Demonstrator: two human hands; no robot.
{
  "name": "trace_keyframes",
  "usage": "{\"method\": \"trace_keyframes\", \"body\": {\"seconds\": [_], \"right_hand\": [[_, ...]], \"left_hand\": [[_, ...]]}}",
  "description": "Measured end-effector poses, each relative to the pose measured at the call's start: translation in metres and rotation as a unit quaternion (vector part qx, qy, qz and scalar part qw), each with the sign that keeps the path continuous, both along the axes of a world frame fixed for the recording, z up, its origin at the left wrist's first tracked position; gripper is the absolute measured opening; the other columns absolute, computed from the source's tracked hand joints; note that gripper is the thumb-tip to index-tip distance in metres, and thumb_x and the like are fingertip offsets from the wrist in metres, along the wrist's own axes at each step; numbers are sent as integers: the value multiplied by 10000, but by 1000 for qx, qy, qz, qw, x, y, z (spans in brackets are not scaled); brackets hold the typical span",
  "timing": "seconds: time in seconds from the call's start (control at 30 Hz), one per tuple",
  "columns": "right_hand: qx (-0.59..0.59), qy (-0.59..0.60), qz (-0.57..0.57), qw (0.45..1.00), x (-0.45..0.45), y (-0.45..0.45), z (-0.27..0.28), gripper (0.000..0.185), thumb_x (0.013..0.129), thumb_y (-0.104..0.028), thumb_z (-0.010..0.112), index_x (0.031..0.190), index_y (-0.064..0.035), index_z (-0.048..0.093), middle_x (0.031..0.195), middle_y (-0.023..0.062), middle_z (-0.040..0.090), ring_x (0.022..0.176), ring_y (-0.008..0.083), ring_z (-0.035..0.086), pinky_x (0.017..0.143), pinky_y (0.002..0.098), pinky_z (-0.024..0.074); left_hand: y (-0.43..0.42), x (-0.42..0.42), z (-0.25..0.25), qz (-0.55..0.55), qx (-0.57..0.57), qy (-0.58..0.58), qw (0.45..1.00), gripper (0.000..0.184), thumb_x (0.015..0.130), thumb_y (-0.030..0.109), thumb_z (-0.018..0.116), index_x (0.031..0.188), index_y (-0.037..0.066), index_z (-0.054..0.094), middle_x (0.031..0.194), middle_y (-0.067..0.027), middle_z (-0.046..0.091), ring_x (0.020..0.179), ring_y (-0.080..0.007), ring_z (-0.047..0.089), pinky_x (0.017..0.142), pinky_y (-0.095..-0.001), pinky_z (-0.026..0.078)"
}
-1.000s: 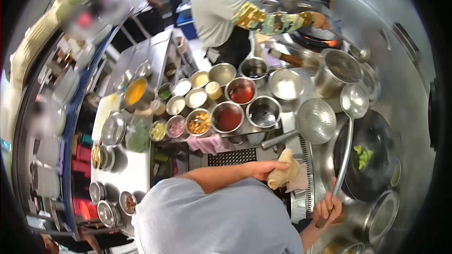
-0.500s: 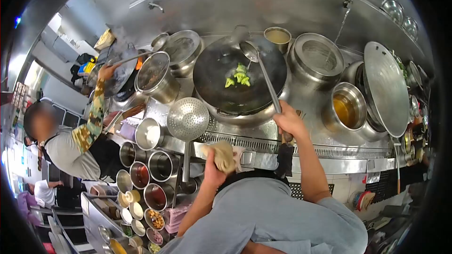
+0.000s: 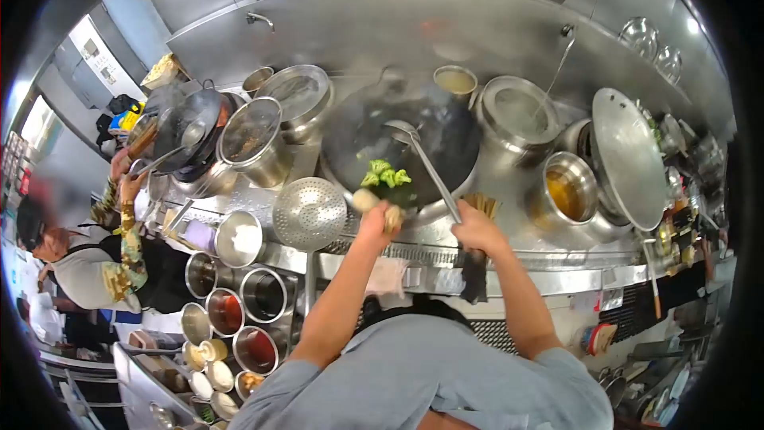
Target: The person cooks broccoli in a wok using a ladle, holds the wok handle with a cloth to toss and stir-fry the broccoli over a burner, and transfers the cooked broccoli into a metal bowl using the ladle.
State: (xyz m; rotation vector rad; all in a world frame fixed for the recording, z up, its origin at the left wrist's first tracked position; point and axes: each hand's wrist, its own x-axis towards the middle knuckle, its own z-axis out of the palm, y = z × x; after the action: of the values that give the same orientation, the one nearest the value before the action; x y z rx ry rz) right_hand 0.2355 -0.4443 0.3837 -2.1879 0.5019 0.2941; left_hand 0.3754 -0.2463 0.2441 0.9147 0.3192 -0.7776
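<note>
In the head view, my left hand (image 3: 374, 228) grips a folded beige cloth (image 3: 365, 200) at the near rim of a large dark wok (image 3: 346, 142). The cloth covers that part of the rim, so whether a wok handle lies under it is hidden. My right hand (image 3: 481, 231) is closed around the handle of a metal ladle (image 3: 432, 173), whose bowl rests inside the wok. Several green broccoli florets (image 3: 385, 174) sit together in the wok, left of the ladle and close to the near side.
A perforated skimmer (image 3: 309, 213) lies left of the wok. Lidded pots flank it, and a pot of amber liquid (image 3: 570, 191) stands right. A large pan (image 3: 629, 161) leans beyond it. Seasoning tins (image 3: 264, 295) crowd the lower left, and a co-worker (image 3: 87, 267) works at another wok.
My left hand has carried the cloth up from near my waist to the wok's rim. The broccoli has shifted towards me, and the ladle bowl sits lower in the wok.
</note>
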Motion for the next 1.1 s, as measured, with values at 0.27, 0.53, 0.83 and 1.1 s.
{"method": "trace_keyframes", "body": {"seconds": [0.27,0.53,0.83,1.1], "right_hand": [[71,21,4,997,-47,11,74,624,812,-108,592,1403,-20,410,691,81,585,482,144,560,444,315,451],[-11,82,78,994,-57,3,84,575,836,-149,590,1380,-37,438,716,129,612,504,195,578,486,351,470],[-135,-21,20,990,-40,5,34,619,849,-163,566,1426,-52,373,893,281,663,754,409,665,697,450,517],[-89,37,-16,995,-91,2,24,652,833,-180,570,1436,-68,348,867,293,660,715,418,657,712,493,520]], "left_hand": [[10,-34,21,42,-56,19,997,146,966,183,478,955,52,542,808,-104,625,674,-227,617,539,-332,500],[21,-46,87,-4,-15,13,1000,144,954,212,500,970,82,559,838,-60,646,688,-179,626,509,-283,501],[37,-75,8,55,96,-37,993,250,882,51,569,1119,26,496,990,-103,595,831,-242,643,627,-384,550],[22,26,29,29,-33,5,999,173,926,270,610,951,106,560,797,-49,623,649,-157,596,493,-275,472]]}}
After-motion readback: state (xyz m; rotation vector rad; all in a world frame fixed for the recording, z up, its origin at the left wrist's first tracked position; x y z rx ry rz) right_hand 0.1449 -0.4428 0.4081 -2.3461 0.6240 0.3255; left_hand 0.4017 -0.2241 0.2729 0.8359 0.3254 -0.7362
